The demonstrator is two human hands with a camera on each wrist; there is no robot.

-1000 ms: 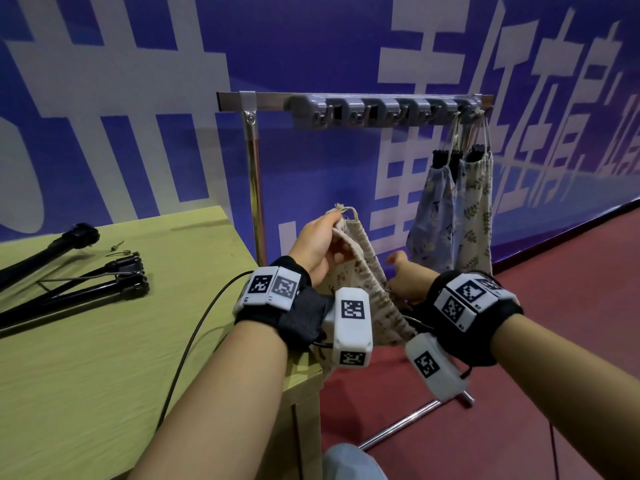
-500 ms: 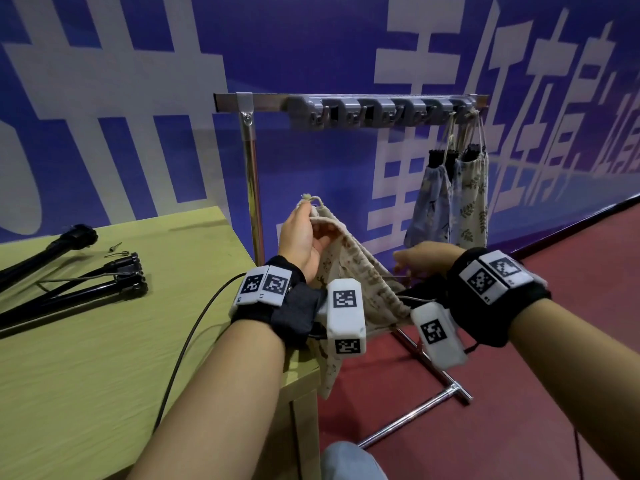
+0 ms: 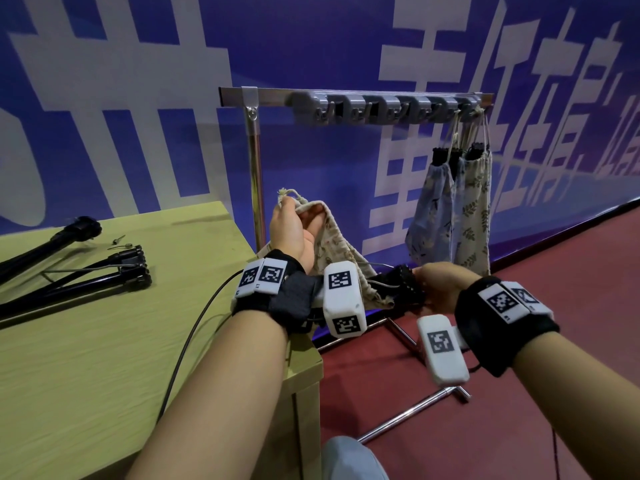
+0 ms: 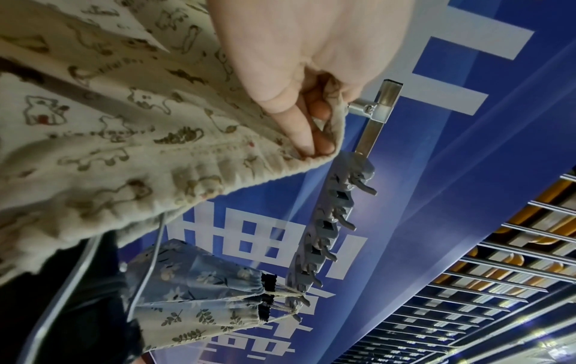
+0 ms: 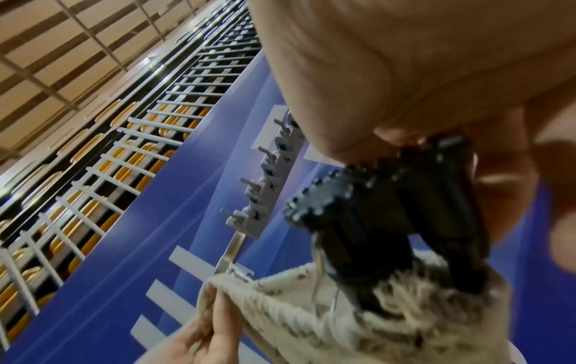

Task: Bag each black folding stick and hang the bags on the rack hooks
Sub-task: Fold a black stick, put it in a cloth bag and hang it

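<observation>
Closest in, the right hand [image 3: 438, 289] has its grip wrapped round the knobbly black end of a folding stick [image 3: 401, 287], and the rest of that stick is already down inside a cream drawstring bag [image 3: 337, 249] with little animal prints on it. In the right wrist view the stick's bundled black segments [image 5: 389, 221] poke out of the bag's gathered mouth [image 5: 358, 320], fingers curled round the top of them. The left hand [image 3: 294, 230] is a bit higher and holds the other side of the bag's rim up, thumb and fingertips [image 4: 304, 138] pinching the hem, with the knotted cord end sticking up just above the knuckles.

Off to the left, the yellow-green bench [image 3: 104, 341] has more black sticks [image 3: 79, 282] lying on it, folded in a loose bundle, plus a longer black pole [image 3: 45, 244] near the far edge. A thin black cable [image 3: 194, 341] trails across the bench toward the left wrist.

Further back stands the metal rack [image 3: 254, 174] with its grey row of hooks [image 3: 391, 107] along the top bar. Two filled bags hang by their cords at the right end of that row, a bluish floral one [image 3: 431, 209] and a leafy pale one [image 3: 474, 209], touching each other, black stick tops showing out of both. Behind it all there's a blue wall banner [image 3: 311, 46] with big white characters, and dark red floor [image 3: 519, 410] underneath
</observation>
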